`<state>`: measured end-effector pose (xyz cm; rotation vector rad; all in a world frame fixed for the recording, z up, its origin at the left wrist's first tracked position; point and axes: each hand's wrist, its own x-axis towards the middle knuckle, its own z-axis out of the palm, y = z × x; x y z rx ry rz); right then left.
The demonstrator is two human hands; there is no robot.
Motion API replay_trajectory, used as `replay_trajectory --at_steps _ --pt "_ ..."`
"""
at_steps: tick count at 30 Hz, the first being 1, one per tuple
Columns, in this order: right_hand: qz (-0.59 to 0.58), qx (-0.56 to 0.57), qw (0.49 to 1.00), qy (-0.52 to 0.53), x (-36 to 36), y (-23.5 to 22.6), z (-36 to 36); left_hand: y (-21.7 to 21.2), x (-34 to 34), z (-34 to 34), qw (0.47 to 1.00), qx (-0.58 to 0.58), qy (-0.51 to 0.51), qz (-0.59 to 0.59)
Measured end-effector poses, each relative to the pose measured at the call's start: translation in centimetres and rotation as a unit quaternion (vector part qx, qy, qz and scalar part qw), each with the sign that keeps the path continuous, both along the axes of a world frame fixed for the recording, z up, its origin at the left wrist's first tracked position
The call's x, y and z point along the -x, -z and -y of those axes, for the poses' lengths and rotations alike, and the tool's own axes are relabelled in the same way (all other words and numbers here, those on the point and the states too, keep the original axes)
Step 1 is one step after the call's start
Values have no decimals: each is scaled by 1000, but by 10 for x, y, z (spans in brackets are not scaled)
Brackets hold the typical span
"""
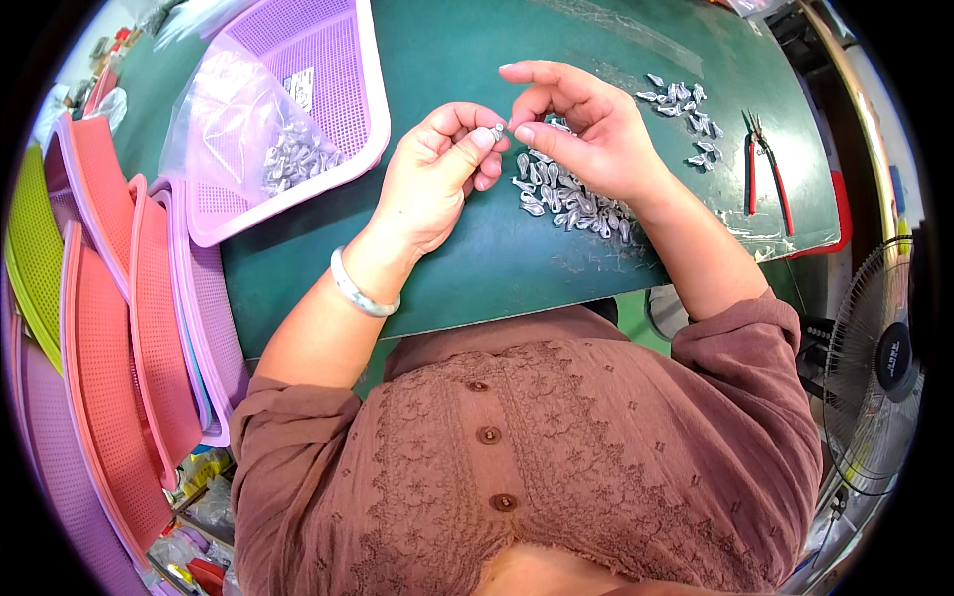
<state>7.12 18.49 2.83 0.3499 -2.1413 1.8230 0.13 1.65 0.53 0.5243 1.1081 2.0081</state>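
Between the thumb and fingertips of my left hand (437,159) is a small silver metal piece (498,132), mostly hidden by the fingers. My right hand (596,129) is close beside it, thumb and a bent finger drawn together at the piece's edge while an upper finger reaches out over the table. Anything in that pinch is too small to make out. Beneath and in front of my right hand spreads a heap of silver teardrop-shaped metal pieces (586,209). A smaller scatter of similar pieces (676,99) lies beyond my right wrist.
Red-handled pliers (752,179) lie at the right of the green table (447,283). A purple perforated basket (373,99) at the left holds a clear plastic bag (224,119) of silver pieces. Stacked colored baskets (109,397) stand left; a fan (874,358) stands right.
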Motion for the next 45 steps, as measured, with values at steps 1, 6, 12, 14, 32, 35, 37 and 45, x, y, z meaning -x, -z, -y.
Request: replay_trajectory --at_steps 1,6,12,14,32,35,37,45 --pt "-3 -4 1000 2 0 0 0 0 0 0 1000 1 0 -2" --pt "-32 -42 998 21 0 1 -1 0 1 0 1000 -3 6 -5" --pt "-100 -104 988 58 1 -1 2 1 0 1 1000 -12 25 8" --pt "-117 -119 984 63 1 -1 2 1 0 1 999 -18 33 4" --pt "-142 -188 970 58 -1 -6 3 -2 -1 2 997 -6 52 64" --pt "-135 -201 969 49 -2 -6 3 -2 -1 2 997 1 49 66" --pt "-131 -190 972 48 -2 -5 3 -3 -2 2 997 10 46 61" --pt "-114 -188 973 64 -3 -8 -1 -5 -5 0 998 66 -1 15"
